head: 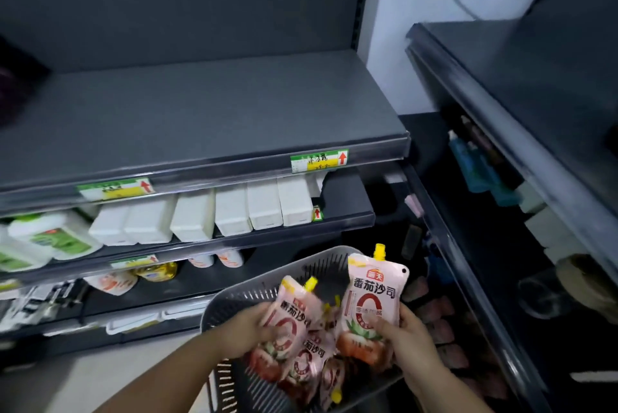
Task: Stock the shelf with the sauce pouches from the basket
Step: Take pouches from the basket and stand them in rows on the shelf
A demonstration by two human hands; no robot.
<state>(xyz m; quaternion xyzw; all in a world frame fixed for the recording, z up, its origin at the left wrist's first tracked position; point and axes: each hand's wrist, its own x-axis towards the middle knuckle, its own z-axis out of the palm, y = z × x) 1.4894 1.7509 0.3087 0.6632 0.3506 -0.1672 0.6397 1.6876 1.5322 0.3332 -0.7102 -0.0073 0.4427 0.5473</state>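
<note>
The right pouch [371, 299] stands upright over the basket [254, 292], yellow cap up, with the right hand [411, 339] clamped round its lower part. The left pouch [291, 315] tilts, the left hand [244, 332] closed round its middle, just above the pile [311, 362] lying in the basket. We judge these pouches soft and glossy, so they may slip, with the sauce sagging toward the base. Only the cap and the sealed edges look stiff. We would hold them low across the body, firmly but without squeezing, and set each on its base. The grey shelf [200, 111] lies above and beyond the basket, and white boxes [230, 208] line the level beneath it.
</note>
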